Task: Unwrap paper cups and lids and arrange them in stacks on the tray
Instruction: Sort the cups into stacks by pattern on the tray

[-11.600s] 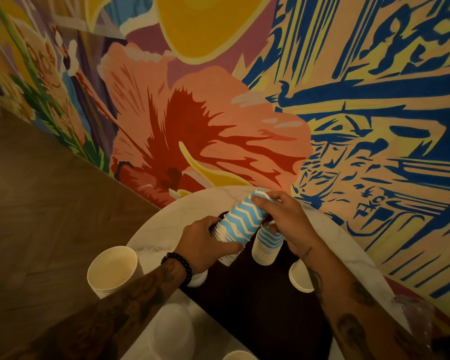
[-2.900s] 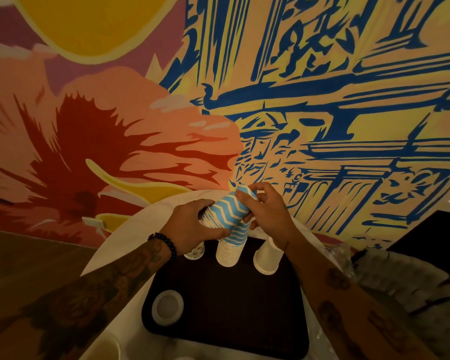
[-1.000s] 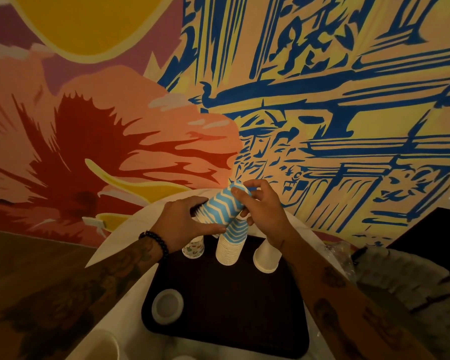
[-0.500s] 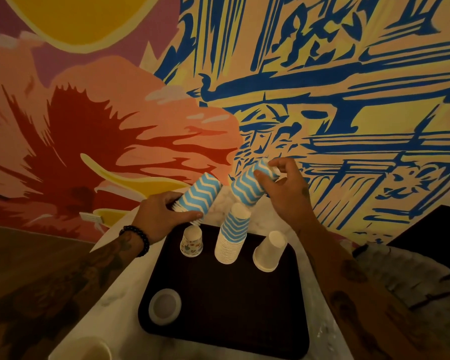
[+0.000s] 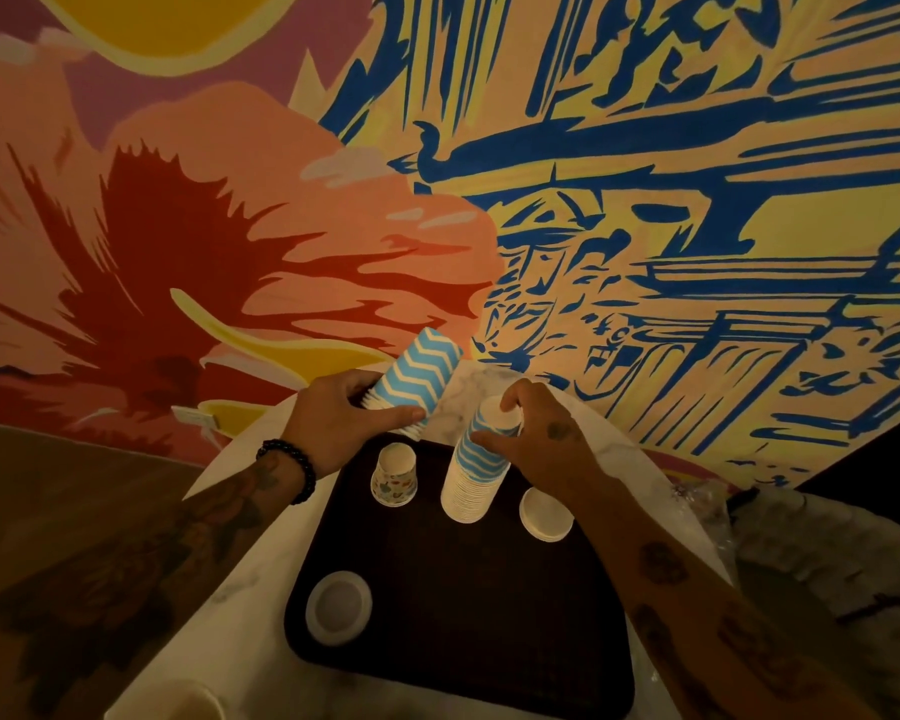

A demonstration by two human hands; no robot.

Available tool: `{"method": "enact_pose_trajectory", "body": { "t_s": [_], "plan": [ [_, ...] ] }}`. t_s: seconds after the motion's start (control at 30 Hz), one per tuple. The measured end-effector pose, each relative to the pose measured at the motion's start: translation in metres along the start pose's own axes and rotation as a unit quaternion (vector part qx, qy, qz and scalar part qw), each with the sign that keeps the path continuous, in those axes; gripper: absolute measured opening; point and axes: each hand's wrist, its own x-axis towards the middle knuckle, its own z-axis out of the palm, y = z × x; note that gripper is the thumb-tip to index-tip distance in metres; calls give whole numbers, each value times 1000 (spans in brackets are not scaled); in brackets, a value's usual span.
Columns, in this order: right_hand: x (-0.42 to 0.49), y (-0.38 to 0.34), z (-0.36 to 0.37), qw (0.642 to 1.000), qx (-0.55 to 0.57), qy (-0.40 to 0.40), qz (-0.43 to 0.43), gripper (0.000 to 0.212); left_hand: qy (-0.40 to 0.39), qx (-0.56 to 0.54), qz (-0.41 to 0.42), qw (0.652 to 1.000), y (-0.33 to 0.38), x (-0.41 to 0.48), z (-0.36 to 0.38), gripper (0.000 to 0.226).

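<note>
At centre frame, the right hand pinches the tray stack top, likely seating it, while the left hand grips 1 tilted spare bundle clear.

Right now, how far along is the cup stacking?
Done: zigzag stack, floral cup, white cup and lid stand on the tray. In hand: right hand grips the zigzag stack's top; left hand holds a zigzag bundle. Left: that bundle, plus a stray cup off the tray.

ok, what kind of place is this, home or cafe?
Likely a cafe or similar venue, though not certain: a large painted mural covers the wall, a marble-look table carries a dark serving tray, and disposable paper cups stand on it in a bulk stack.
</note>
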Motion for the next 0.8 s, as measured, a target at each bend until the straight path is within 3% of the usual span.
{"method": "enact_pose_trajectory", "body": {
  "t_s": [0.13, 0.27, 0.5, 0.67, 0.8],
  "plan": [
    [3, -4, -6, 1000, 6, 16, 15, 38, -4, -6, 3, 1000, 3, -3, 1, 68],
    [5, -26, -21, 989, 127, 53, 51, 30, 1, -7, 21, 1000, 11, -8, 5, 46],
    [-8, -76, -38, 917, 361, -78, 151, 50, 6, -1, 82, 997, 34, -23, 16, 41],
    [-23, -83, -33, 874, 440, -119, 170, 47, 16, -2, 116, 993, 47, -34, 23, 48],
    [-30, -85, -33, 866, 462, -109, 155, 40, 5, -6, 117, 993, 50, -38, 24, 50]
  ]
}}
